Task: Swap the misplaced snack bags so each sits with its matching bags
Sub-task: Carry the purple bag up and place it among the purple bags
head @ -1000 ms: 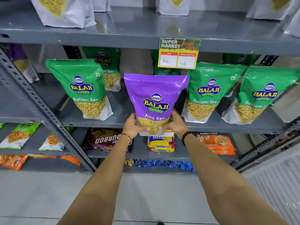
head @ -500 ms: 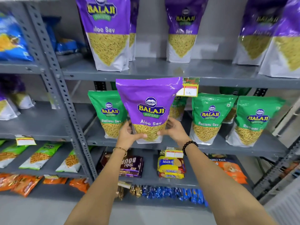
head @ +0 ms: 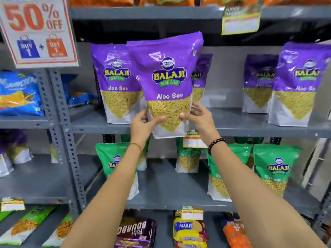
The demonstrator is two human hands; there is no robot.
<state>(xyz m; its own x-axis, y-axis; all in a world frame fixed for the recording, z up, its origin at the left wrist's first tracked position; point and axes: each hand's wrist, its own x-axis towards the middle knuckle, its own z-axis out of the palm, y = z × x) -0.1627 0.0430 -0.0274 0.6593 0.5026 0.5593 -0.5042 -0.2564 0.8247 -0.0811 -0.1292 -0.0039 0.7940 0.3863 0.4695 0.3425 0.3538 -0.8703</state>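
Observation:
A purple Aloo Sev bag (head: 167,81) is held upright in front of the upper grey shelf (head: 232,125), its bottom edge level with the shelf's front lip. My left hand (head: 143,123) grips its lower left side and my right hand (head: 200,117) its lower right side. Matching purple Aloo Sev bags stand on that shelf: one just behind to the left (head: 114,83), two at the right (head: 300,83). On the shelf below (head: 172,192) stand green Ratlami Sev bags (head: 276,169), partly hidden by my forearms.
A "50% OFF" sign (head: 38,31) hangs on the perforated upright (head: 62,140) at the left. Blue snack bags (head: 18,93) lie on the left bay. Biscuit packs (head: 189,230) fill the bottom shelf. A yellow price tag (head: 240,22) hangs from the top shelf.
Both hands lifted the purple bag from the green-bag shelf level up to the purple-bag shelf. My view tilted upward with it.

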